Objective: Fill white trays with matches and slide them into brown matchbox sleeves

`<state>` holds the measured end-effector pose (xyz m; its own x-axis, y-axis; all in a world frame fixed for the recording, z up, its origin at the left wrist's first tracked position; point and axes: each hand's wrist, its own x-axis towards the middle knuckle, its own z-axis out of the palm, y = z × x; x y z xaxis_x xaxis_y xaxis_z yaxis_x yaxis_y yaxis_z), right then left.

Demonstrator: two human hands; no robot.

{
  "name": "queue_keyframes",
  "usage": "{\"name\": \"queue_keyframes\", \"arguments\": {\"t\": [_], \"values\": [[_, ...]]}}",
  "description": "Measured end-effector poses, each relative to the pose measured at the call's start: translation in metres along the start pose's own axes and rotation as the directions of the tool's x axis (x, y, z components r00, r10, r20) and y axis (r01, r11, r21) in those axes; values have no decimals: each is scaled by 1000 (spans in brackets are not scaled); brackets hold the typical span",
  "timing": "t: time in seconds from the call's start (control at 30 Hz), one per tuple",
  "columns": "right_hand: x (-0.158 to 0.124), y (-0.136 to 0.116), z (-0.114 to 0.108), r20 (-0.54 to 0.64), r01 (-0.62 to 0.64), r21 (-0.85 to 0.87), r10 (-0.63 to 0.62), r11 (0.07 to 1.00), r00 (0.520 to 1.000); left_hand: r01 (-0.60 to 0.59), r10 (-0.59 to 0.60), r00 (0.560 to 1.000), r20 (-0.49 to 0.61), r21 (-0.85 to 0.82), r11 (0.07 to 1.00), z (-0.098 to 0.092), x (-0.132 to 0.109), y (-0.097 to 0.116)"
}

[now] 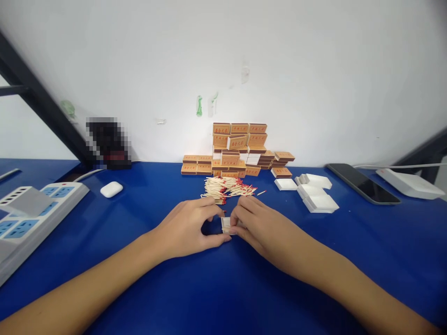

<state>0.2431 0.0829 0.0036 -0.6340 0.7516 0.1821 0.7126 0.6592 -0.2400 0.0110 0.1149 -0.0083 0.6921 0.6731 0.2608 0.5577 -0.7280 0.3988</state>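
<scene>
A small white matchbox tray (226,224) lies on the blue table in front of me. My left hand (190,228) steadies its left end, with the thumb at the near edge and the index finger at the far edge. Bent over its right part is my right hand (256,223), fingers pinched together; they hide that part and whatever they hold. Just beyond my hands is a loose pile of red-tipped matches (225,187). Behind the pile, orange matchboxes (239,142) stand stacked against the wall.
More white trays (318,195) are grouped at the right, beside a dark phone (363,183) and a white block (410,183) with a cable. At the left are a white earphone case (111,189) and a power strip (52,204) with a plugged-in adapter.
</scene>
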Motion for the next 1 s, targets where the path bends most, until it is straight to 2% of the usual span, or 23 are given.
{"name": "queue_keyframes", "arguments": {"t": [0.3, 0.5, 0.63, 0.7, 0.77, 0.87, 1.0], "values": [[0, 4, 1, 33, -79, 294, 72, 953, 997, -27, 27, 999, 21, -4, 1000, 1, 0, 1], [-1, 3, -5, 38, -69, 272, 61, 960, 997, -37, 36, 999, 36, 13, 999, 0, -1, 5], [-1, 14, -17, 51, -110, 310, 99, 944, 994, -37, 37, 998, 51, 8, 999, 0, -1, 4], [-1, 27, -19, -14, -138, 283, 148, 949, 989, -36, 35, 997, 62, 7, 999, 0, -1, 4], [-2, 42, -17, -141, -150, 186, 178, 971, 974, -39, 39, 997, 70, 9, 999, 0, -2, 4], [-2, 61, -9, -290, -105, 28, 108, 994, 951, -50, 48, 996, 69, 21, 999, 0, -3, 6], [5, 64, -2, -369, -46, -73, 16, 996, 929, -51, 50, 997, 65, 16, 999, 3, -3, 6]]}}
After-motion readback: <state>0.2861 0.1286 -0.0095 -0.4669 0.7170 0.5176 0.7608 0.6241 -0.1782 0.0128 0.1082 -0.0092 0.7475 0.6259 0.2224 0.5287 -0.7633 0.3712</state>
